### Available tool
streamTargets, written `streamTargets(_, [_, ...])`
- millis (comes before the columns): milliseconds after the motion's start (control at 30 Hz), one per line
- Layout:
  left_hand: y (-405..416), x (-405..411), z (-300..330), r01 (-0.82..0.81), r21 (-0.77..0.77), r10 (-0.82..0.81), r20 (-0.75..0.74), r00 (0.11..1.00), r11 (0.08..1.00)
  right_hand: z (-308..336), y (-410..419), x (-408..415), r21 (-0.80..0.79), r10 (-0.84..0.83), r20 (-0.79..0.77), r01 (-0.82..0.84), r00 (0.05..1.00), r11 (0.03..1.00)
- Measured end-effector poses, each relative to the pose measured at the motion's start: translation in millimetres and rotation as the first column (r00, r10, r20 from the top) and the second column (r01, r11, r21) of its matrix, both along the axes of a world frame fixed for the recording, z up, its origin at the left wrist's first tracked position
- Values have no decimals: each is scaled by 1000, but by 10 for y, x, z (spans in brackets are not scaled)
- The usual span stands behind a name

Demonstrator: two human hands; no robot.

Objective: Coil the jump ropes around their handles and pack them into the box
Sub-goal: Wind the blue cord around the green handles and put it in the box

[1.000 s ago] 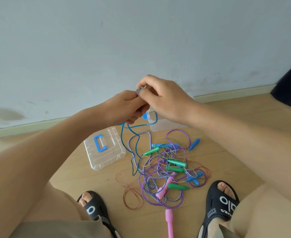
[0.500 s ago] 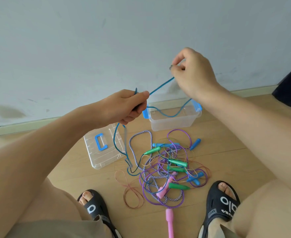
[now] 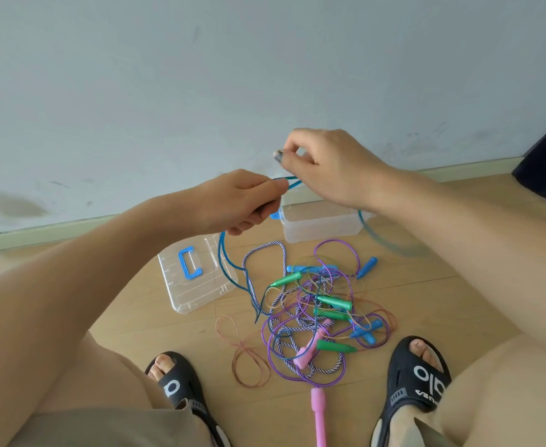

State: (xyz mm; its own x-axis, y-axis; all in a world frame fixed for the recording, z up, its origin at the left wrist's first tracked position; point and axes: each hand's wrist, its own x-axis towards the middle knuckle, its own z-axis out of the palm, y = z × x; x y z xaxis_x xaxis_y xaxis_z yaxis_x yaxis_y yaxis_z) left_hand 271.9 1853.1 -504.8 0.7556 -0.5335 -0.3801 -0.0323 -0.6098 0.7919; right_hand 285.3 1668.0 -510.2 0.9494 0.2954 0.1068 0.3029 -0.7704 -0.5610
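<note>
Left hand [image 3: 242, 201] clenched round the blue rope [image 3: 225, 266], fist held up over the floor; handles not visible inside it, so I cannot tell if they are there. A short loop of rope sticks out of the fist at 3 o'clock. Two strands hang from the fist's underside toward 6 o'clock and run down into the pile, so the slack stays off my knees.

Right hand [image 3: 329, 169] just beside the left, at its 2 o'clock, thumb and forefinger pinching something small and grey; blurred, cannot name it. Rope passes under this hand and arcs out by my wrist at 4 o'clock, motion-smeared. My guess: this hand leads the wrap while the left anchors.

Box [image 3: 323, 225] sits open against the wall, directly below my hands, near enough for dropping a finished coil in. Its lid [image 3: 197, 285] lies flat at the box's 8 o'clock.

Pile of ropes [image 3: 317, 314] between my sandals, tangled: green, blue, pink handles. Not yet coiled.
</note>
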Motion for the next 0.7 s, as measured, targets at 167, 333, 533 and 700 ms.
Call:
streamTargets(167, [146, 77, 8, -21, 62, 18, 54, 998, 998, 143, -316, 146, -110, -139, 90, 149, 986, 983])
streamTargets(333, [158, 101, 1, -37, -8, 37, 133, 990, 999, 109, -427, 186, -207, -213, 75, 224, 974, 952])
streamTargets(533, [18, 66, 34, -4, -121, 25, 175, 984, 993, 34, 119, -65, 451, 132, -370, 54, 919, 891])
streamTargets(700, [21, 49, 48, -12, -133, 40, 206, 978, 991, 11, 171, -120, 429, 119, -338, 41, 934, 902])
